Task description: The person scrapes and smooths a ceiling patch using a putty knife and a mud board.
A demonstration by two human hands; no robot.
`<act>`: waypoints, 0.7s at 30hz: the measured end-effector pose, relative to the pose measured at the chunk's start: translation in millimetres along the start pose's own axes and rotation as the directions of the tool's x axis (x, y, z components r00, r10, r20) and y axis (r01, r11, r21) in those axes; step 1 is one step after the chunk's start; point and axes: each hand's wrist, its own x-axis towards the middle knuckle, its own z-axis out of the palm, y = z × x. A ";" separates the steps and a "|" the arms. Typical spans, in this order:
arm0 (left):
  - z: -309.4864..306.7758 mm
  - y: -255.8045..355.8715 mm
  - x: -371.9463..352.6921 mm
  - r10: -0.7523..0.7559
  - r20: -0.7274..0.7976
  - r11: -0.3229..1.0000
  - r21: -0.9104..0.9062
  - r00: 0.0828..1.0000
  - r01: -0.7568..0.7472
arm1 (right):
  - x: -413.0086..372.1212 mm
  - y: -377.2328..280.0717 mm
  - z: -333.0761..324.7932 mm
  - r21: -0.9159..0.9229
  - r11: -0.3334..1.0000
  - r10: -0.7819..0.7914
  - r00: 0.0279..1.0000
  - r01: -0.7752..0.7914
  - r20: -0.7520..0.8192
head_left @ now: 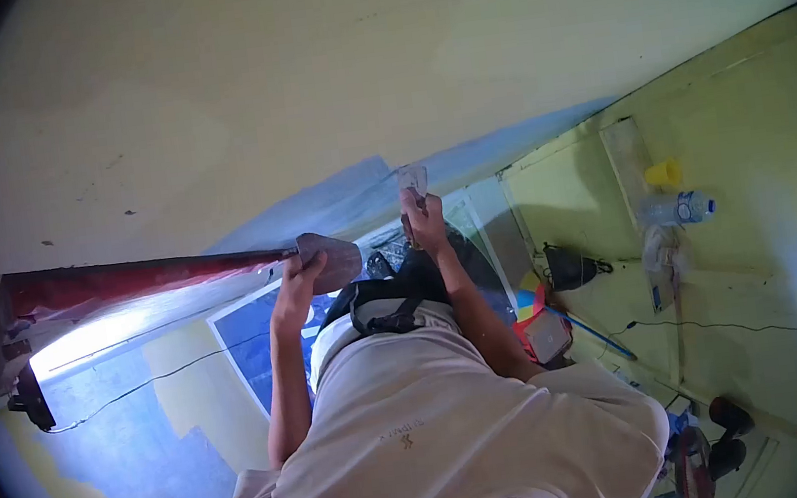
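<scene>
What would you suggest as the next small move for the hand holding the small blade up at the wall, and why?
Probably draw the putty knife in the right hand a short way along the wall: its blade seems to sit where cream meets blue, and the left hand holds the grey trowel close beside it.

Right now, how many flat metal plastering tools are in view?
2. A broad grey metal trowel in the left hand; a small pale scraper in the right hand. More may be hidden.
</scene>
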 end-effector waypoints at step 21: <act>27.9 51.2 -18.7 -0.065 0.070 0.993 -0.089 0.995 0.071 | 0.2 6.4 -1.2 0.004 1.000 -0.012 0.999 0.011 0.044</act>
